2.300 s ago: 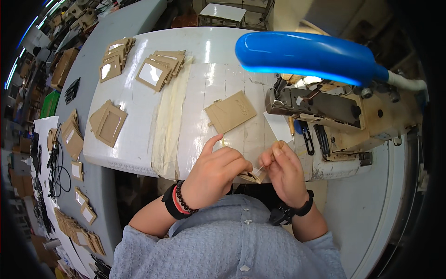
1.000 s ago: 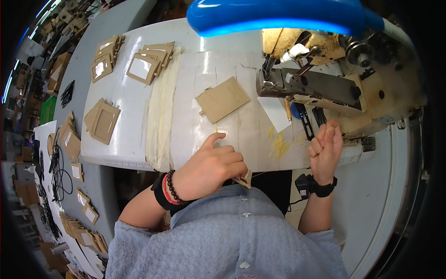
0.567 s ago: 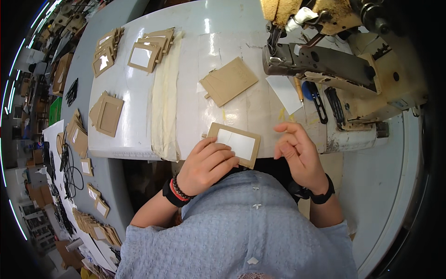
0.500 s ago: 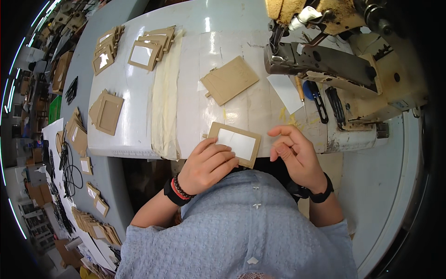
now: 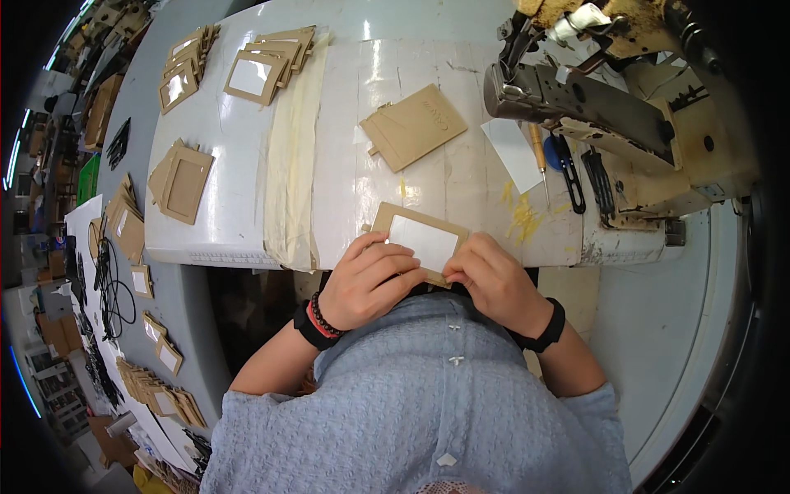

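A tan card holder (image 5: 421, 237) with a white window panel lies tilted at the table's front edge, close to my body. My left hand (image 5: 370, 278) grips its lower left part, with the fingers across the front and the thumb hidden. At its lower right corner, my right hand (image 5: 494, 280) is closed in a pinch on the edge. Whether anything small is between those fingertips, I cannot make out. Farther off on the table, another tan holder piece (image 5: 418, 128) lies with its plain side up and a small tab at its lower left.
A sewing machine (image 5: 592, 115) stands at the right. Beside it lie a wooden-handled awl (image 5: 537, 148), blue-and-black thread snips (image 5: 568, 173) and a white card (image 5: 512, 152). Stacked card holders (image 5: 253, 74) sit at the far left, with more (image 5: 188, 185) nearer. Tape strips (image 5: 292, 156) cross the table.
My right hand has come in leftward from beside the card holder and closed on its lower right corner. My left hand keeps its grip. The whole view has shifted slightly.
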Action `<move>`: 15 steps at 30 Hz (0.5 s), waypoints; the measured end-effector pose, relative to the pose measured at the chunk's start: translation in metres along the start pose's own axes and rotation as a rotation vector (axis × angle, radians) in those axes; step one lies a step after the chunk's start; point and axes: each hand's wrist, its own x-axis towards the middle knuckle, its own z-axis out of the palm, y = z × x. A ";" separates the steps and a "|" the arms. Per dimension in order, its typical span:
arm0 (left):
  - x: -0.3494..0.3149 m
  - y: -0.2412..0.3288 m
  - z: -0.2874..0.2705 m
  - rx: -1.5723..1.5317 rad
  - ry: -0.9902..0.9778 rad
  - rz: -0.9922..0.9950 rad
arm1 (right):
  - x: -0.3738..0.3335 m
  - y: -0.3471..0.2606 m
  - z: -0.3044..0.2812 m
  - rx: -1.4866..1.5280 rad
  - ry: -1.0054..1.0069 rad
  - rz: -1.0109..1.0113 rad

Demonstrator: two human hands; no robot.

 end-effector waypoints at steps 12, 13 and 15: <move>0.002 -0.001 0.002 -0.019 0.001 -0.010 | 0.004 0.004 -0.003 -0.038 -0.026 -0.072; 0.002 -0.001 0.002 -0.019 0.000 -0.010 | 0.004 0.004 -0.002 -0.042 -0.024 -0.076; 0.002 -0.001 0.002 -0.022 -0.001 -0.011 | 0.004 0.004 -0.002 -0.043 -0.034 -0.077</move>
